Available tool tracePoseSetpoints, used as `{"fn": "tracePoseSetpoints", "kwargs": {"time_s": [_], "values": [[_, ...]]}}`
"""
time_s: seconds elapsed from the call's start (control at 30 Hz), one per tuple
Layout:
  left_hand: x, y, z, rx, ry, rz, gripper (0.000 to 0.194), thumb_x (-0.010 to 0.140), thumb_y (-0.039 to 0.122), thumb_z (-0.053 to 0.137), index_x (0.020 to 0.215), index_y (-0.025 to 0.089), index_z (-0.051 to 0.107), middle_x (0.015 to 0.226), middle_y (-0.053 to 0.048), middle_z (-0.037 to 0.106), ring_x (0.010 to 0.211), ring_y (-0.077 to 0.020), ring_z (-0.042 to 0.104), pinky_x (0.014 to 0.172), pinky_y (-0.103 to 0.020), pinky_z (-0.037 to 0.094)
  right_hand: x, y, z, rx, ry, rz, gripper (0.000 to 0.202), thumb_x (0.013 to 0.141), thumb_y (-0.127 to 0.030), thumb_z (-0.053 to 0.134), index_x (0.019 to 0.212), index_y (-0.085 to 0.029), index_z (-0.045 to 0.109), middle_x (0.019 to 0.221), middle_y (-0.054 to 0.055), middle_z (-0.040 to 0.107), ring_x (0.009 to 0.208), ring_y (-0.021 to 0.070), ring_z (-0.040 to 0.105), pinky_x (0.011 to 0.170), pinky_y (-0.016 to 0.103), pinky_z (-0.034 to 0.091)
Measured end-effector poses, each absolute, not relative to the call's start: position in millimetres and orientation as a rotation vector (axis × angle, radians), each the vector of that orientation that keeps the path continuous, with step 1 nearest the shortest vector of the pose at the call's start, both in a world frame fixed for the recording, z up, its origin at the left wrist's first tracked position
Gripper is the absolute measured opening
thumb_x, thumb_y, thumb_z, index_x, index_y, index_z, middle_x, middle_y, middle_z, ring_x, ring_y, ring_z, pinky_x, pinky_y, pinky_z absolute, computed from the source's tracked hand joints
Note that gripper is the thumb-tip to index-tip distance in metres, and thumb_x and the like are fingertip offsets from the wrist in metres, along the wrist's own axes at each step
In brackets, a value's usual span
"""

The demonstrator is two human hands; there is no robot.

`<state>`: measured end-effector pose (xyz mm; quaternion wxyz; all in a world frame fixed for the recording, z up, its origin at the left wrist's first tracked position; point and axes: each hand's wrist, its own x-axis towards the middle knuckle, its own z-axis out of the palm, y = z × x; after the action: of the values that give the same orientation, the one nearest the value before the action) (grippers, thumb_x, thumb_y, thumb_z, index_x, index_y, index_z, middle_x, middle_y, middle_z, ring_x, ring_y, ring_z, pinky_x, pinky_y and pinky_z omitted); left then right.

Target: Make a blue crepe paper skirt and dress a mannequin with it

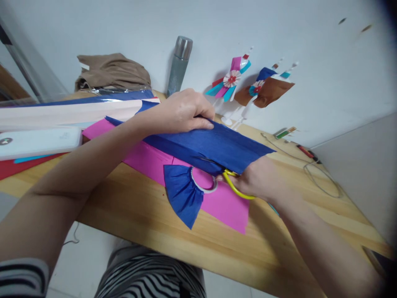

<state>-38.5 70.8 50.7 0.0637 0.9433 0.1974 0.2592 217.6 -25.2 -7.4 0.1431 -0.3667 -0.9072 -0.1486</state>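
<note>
My left hand (189, 111) pinches the upper edge of a blue paper sheet (223, 140), thumb on the near side. With my right hand (260, 178) I grip yellow-handled scissors (237, 190), whose blades lie along the lower part of the blue paper. Part of the blades is hidden by the paper. Below them, a pleated blue paper fan (182, 194) is joined to a pale ring (212, 189). Both lie over a pink paper sheet (229, 207) on the table.
Two colourful paper decorations (232, 78) stand near the wall, beside a grey-green flask (178, 68). At the left are a white case (40, 142), layered papers (68, 114) and a brown cloth (114, 70). A thin cable (322, 176) lies on the wooden table (130, 207) at right.
</note>
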Motion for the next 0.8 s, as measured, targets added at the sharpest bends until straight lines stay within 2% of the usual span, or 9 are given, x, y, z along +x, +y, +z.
{"fn": "tracePoseSetpoints", "kwargs": {"time_s": [0.07,0.2,0.33,0.4,0.5,0.6,0.8], "values": [[-38,70,51,2.841,0.614,0.748,0.019,0.09,0.024,0.064,0.077,0.014,0.075,0.057,0.009,0.049,0.055,-0.0022,0.044,0.061,-0.017,0.027,217,-23,-8,-1.092,-2.627,-0.411,0.03,0.092,-0.044,0.057,0.088,-0.018,0.07,0.097,0.016,0.075,0.09,0.0295,0.066,0.08,0.039,0.046],[-36,69,53,2.834,0.653,0.7,0.019,0.091,0.024,0.064,0.077,0.014,0.074,0.057,0.008,0.05,0.055,-0.0031,0.043,0.061,-0.019,0.027,215,-21,-10,-1.162,-2.685,-0.464,0.026,0.093,-0.039,0.052,0.089,-0.019,0.07,0.088,0.013,0.074,0.083,0.028,0.066,0.083,0.043,0.045],[-38,69,55,2.837,0.638,0.726,0.021,0.09,0.023,0.063,0.074,0.013,0.072,0.058,0.007,0.05,0.056,-0.004,0.042,0.062,-0.021,0.028,214,-18,-9,-1.181,-2.643,-0.282,0.028,0.092,-0.042,0.056,0.097,-0.019,0.07,0.104,0.016,0.074,0.104,0.0324,0.066,0.092,0.044,0.049],[-40,70,56,2.823,0.61,0.761,0.023,0.09,0.023,0.061,0.073,0.012,0.071,0.057,0.007,0.048,0.056,-0.004,0.043,0.062,-0.021,0.029,215,-16,-7,-1.162,-2.612,-0.155,0.032,0.091,-0.047,0.057,0.097,-0.019,0.07,0.108,0.016,0.074,0.107,0.0327,0.065,0.092,0.044,0.052],[-42,71,56,2.781,0.565,0.793,0.022,0.088,0.023,0.059,0.075,0.011,0.071,0.06,0.007,0.051,0.058,-0.0041,0.046,0.064,-0.02,0.031,218,-12,-7,-1.078,-2.645,-0.061,0.033,0.094,-0.048,0.054,0.088,-0.019,0.069,0.1,0.013,0.075,0.096,0.0294,0.068,0.087,0.042,0.055],[-42,72,55,2.756,0.545,0.802,0.022,0.088,0.024,0.058,0.077,0.011,0.072,0.061,0.007,0.054,0.059,-0.0044,0.048,0.064,-0.02,0.033,221,-8,-9,-1.029,-2.698,-0.141,0.036,0.096,-0.048,0.05,0.083,-0.02,0.068,0.095,0.014,0.075,0.086,0.0282,0.069,0.081,0.042,0.056],[-40,70,55,2.801,0.551,0.8,0.021,0.09,0.024,0.061,0.08,0.012,0.075,0.062,0.008,0.058,0.058,-0.0037,0.05,0.064,-0.019,0.034,225,-1,-13,-1.114,-2.696,-0.247,0.028,0.093,-0.045,0.053,0.083,-0.023,0.067,0.087,0.011,0.074,0.098,0.0314,0.068,0.098,0.048,0.05]]}}
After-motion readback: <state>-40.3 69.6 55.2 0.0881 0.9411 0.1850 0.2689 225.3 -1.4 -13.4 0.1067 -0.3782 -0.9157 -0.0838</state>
